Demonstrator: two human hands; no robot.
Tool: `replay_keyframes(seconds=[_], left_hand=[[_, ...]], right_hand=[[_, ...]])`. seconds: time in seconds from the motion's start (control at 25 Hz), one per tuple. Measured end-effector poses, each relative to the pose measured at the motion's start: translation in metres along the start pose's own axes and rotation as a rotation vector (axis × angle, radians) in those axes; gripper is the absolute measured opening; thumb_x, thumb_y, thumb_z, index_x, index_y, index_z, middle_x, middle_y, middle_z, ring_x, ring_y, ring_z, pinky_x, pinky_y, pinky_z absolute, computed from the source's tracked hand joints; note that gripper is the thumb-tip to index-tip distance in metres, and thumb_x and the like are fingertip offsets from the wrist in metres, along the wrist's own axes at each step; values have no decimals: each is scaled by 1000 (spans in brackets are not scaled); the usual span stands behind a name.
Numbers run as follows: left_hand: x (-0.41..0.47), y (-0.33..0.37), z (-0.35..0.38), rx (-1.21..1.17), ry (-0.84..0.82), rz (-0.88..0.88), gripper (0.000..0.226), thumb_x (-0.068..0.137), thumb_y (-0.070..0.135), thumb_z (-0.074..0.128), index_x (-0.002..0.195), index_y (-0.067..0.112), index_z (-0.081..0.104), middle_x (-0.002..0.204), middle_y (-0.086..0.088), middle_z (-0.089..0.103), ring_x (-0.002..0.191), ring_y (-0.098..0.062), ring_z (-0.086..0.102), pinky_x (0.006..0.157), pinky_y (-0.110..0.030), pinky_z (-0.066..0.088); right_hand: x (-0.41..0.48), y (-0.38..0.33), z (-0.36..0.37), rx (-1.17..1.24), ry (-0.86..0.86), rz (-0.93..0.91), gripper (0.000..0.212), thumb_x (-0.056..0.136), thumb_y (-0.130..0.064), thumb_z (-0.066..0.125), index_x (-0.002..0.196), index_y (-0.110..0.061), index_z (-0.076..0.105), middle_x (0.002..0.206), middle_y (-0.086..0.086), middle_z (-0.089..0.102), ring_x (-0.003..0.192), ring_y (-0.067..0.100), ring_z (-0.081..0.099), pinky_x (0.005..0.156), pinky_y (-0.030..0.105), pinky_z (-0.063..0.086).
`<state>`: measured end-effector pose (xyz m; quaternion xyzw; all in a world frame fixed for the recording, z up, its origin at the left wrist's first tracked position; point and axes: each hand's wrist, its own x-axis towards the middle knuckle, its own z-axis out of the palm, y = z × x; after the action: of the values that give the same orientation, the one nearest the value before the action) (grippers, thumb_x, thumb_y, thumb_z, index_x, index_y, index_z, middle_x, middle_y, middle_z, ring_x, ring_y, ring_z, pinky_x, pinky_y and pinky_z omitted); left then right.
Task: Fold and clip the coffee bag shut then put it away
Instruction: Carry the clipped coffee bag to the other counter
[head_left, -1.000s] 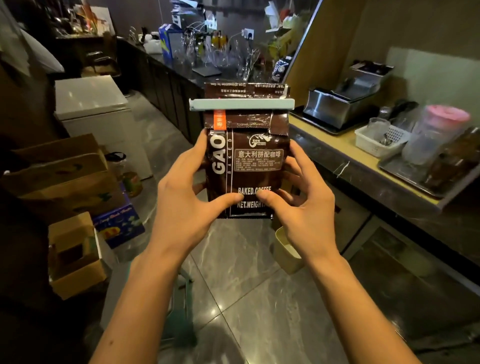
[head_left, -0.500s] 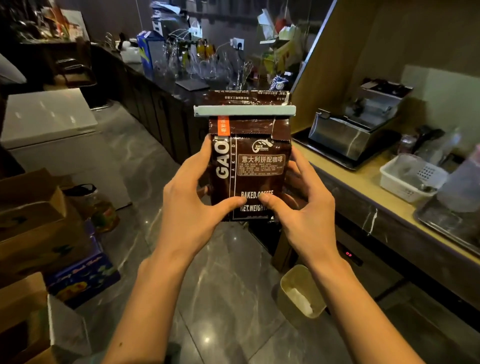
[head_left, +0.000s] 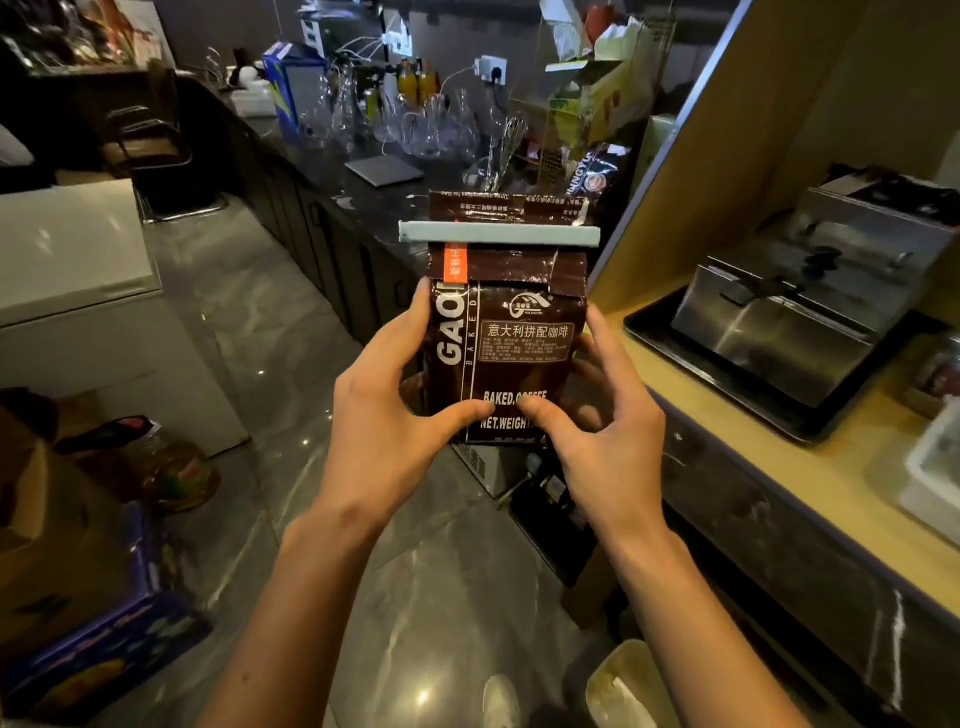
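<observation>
Glossy dark-brown foil makes up the coffee bag (head_left: 506, 358), a flat-fronted block held upright in mid-air above the grey marbled floor (head_left: 291, 332), just left of the counter's yellow edge (head_left: 727, 415). The left hand (head_left: 384, 415) cups its left side, fingers curled behind and thumb pressed across the lower front near the white "NET.WEIGHT" print. The right hand (head_left: 602, 431) grips the right side the same way, thumb tip almost meeting the other thumb, fingers partly spread along the edge. Both hands are half closed, grasping the bag between them. Its crinkled top is folded over and pinched flat under a long, pale blue-green plastic clip (head_left: 498, 233) lying level across the full width, with a strip of foil standing above it. On the counter to the right sits a brushed steel machine (head_left: 810, 306) on a dark tray (head_left: 675, 353).
</observation>
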<state>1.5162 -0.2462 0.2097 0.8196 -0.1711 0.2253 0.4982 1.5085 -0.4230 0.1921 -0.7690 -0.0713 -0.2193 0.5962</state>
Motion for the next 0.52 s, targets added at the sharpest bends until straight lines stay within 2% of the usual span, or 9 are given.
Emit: replay_keyframes(seconds=[0.16,0.28,0.44,0.52], left_hand=[[78,-40,36,9,-1,-41,104,63,15,88,149,18,31,134,19,50,124,-2,53,98,-5,37],[133,-72,55,41,-10,-47,105,63,16,88,150,18,30,133,23,46,123,0,52,98,-4,37],[193,-129,75,-38,-43,-84,104,66,17,87,150,27,27,135,29,44,126,3,50,97,-14,47],[224,-161,82,-54,-63,-86,103,67,18,87,148,32,26,136,29,44,128,6,47,97,-13,46]], right_hand=[[87,42,6,26,-39,45,84,79,-11,78,145,-42,37,139,-20,53,124,-9,50,87,9,49],[145,70,18,55,-64,65,83,79,-7,77,146,-37,38,137,-19,55,125,-7,50,87,10,50],[207,112,43,24,-43,95,84,79,-8,78,145,-38,37,137,-19,54,126,-4,50,88,12,50],[236,133,61,2,-14,125,83,78,-10,79,143,-42,37,135,-25,53,126,-8,49,89,12,50]])
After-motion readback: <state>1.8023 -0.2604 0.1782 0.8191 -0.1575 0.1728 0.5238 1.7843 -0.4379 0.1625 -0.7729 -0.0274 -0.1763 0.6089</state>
